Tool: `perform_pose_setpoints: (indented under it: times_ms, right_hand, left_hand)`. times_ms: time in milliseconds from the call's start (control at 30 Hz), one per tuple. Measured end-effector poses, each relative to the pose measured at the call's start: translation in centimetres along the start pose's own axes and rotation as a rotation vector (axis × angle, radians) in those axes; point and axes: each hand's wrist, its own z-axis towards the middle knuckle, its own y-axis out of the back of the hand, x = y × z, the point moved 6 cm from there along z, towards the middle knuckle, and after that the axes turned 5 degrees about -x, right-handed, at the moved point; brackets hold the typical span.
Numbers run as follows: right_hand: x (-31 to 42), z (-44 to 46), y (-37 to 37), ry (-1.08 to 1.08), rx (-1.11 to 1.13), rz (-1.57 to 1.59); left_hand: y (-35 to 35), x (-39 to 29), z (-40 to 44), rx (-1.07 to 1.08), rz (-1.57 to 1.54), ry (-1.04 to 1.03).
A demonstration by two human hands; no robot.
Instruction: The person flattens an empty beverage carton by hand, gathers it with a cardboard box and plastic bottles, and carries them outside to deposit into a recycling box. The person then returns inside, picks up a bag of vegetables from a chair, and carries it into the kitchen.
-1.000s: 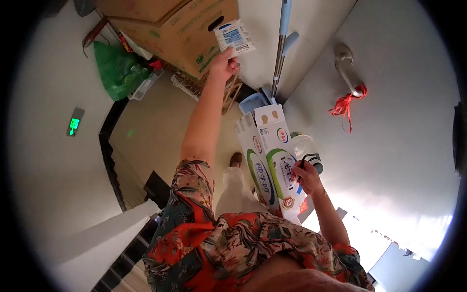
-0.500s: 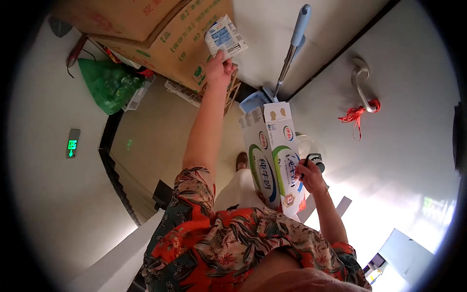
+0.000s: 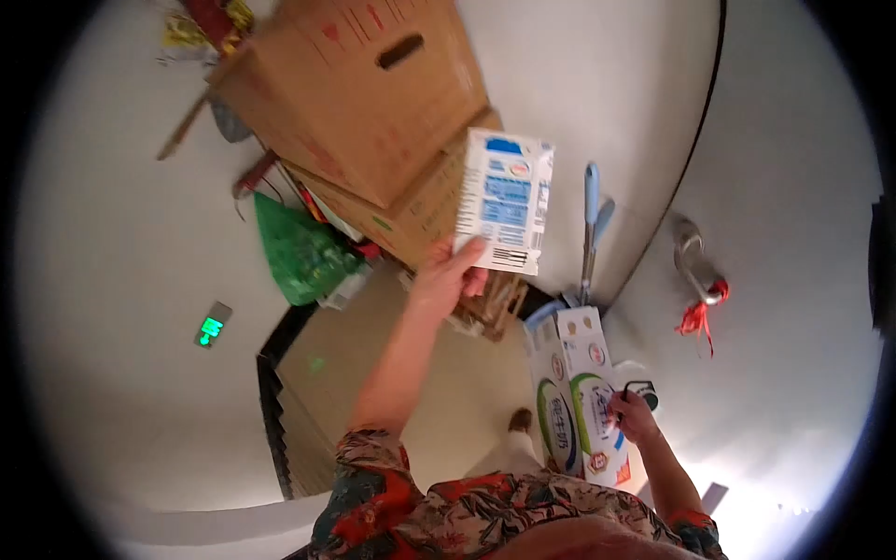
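Two big brown boxes point(image 3: 345, 107) sit in a pile over the floor's point(image 3: 392, 373) far edge; a tall white milk box point(image 3: 590, 411) is near its right edge; the left hand point(image 3: 452, 273) pinches a flat white packet point(image 3: 509, 198) by a bottom corner, in front of the boxes; the right hand point(image 3: 637, 418), by the milk box, curls round a black handle point(image 3: 638, 384).

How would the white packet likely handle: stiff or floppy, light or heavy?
The white packet seems fairly stiff, looking flat although the left hand grips only its lower end. It is probably light, as that one hand holds it up.
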Motion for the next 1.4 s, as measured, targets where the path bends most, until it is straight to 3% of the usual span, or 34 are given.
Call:
perform_pose_setpoints:
  times_ms: [100, 200, 300, 333, 400, 467, 500, 633, 767, 900, 1100, 1267, 1333, 1400]
  right_hand:
    - [0.4, 0.8, -0.5, -0.005, -0.048, -0.042]
    - [0.6, 1.5, -1.3, 0.008, 0.025, -0.01]
    - [-0.2, 1.5, -1.2, 0.019, 0.11, 0.025]
    - [0.8, 0.4, -2.4, 0.044, 0.092, -0.014]
    - [-0.6, 6.1, -0.5, 0.2, 0.102, -0.232]
    - [-2.7, 12.2, 2.4, 0.369, 0.076, -0.643]
    - [-1.8, 12.6, 1.6, 0.368, 0.073, -0.678]
    - [2.1, 6.5, -8.2, 0.111, 0.167, -0.258]
    - [0.0, 4.2, -11.8, 0.02, 0.19, -0.119]
    - [1.3, 9.3, -9.8, 0.019, 0.249, -0.167]
    - [0.2, 9.6, -10.0, 0.011, 0.298, -0.209]
    - [1.0, 7.6, -12.5, 0.127, 0.32, -0.199]
    - [1.1, 7.4, -13.7, 0.227, 0.356, -0.311]
    - [0.3, 8.3, -14.0, 0.312, 0.324, -0.402]
  left_hand:
    - [-0.6, -12.3, -4.1, -0.188, 0.026, -0.309]
    - [-1.5, -23.7, -6.8, -0.106, 0.112, -0.676]
    - [-0.8, -31.9, -7.4, -0.051, 0.128, -0.82]
    - [1.1, -33.9, -6.8, -0.092, 0.069, -0.781]
    - [2.4, -35.7, -6.5, 0.117, 0.068, -0.782]
    - [4.1, -33.8, -4.6, 0.059, 0.061, -0.776]
    - [5.4, -32.8, -3.3, 0.009, 0.065, -0.766]
    - [13.6, -31.3, -2.5, -0.15, 0.086, -0.689]
    - [19.0, -26.8, -4.8, -0.279, 0.178, -0.609]
    - [19.0, -15.7, -3.1, -0.353, 0.318, -0.443]
    - [11.1, 5.0, -5.0, -0.146, 0.474, 0.115]
    - [4.3, 24.3, -10.0, -0.004, 0.152, 0.793]
    - [4.1, 28.1, -10.2, -0.039, -0.102, 0.897]
    - [4.5, 28.4, -9.4, -0.064, -0.114, 0.881]
